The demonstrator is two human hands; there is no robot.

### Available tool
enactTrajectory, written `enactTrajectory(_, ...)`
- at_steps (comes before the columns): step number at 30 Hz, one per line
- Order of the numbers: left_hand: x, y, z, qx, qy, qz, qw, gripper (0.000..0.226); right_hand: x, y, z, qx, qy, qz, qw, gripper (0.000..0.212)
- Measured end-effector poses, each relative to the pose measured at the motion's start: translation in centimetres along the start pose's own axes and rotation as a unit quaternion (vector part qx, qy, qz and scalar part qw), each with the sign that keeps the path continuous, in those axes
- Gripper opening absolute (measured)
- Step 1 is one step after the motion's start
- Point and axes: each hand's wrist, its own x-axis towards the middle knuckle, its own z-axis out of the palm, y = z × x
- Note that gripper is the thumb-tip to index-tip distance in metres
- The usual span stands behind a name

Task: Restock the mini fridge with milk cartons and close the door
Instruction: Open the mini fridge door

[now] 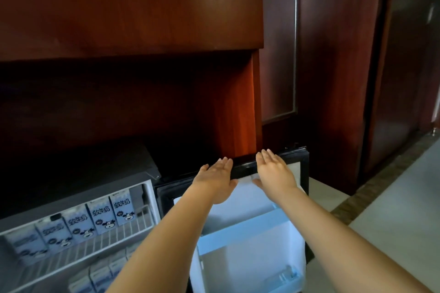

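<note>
The mini fridge [133, 175] stands open at the lower left inside a dark wooden cabinet. Several white-and-blue milk cartons [100, 217] stand in a row on its upper wire shelf, and more cartons [100, 273] sit on the shelf below. The fridge door [247, 231] hangs open to the right, its white inner side with blue shelves facing me. My left hand [215, 179] and my right hand [275, 170] are both flat with straight fingers at the door's black top edge. Neither hand holds anything.
Dark red wooden cabinet panels [131, 7] rise above and behind the fridge. A wooden wall panel [333, 54] stands to the right. Pale floor tiles [404, 209] with a brown border strip spread at the lower right.
</note>
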Motion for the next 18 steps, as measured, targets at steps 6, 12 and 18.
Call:
enactTrajectory(6,0.1,0.0,-1.0,-0.002,-0.004,-0.018,1.000,0.066,0.8,0.1,-1.7,-0.023,-0.059,-0.007,0.998,0.076)
enactTrajectory(12,-3.1,-1.3,-2.6,0.000,0.029,-0.039,0.999,0.068,-0.4,-1.9,-4.7,-0.035,-0.023,-0.061,0.997,0.073)
enactTrajectory(18,-10.2,-4.3,-4.8,0.009,0.021,-0.080,0.997,0.060,-3.0,-6.8,-9.4,-0.007,0.012,-0.155,0.988,0.046)
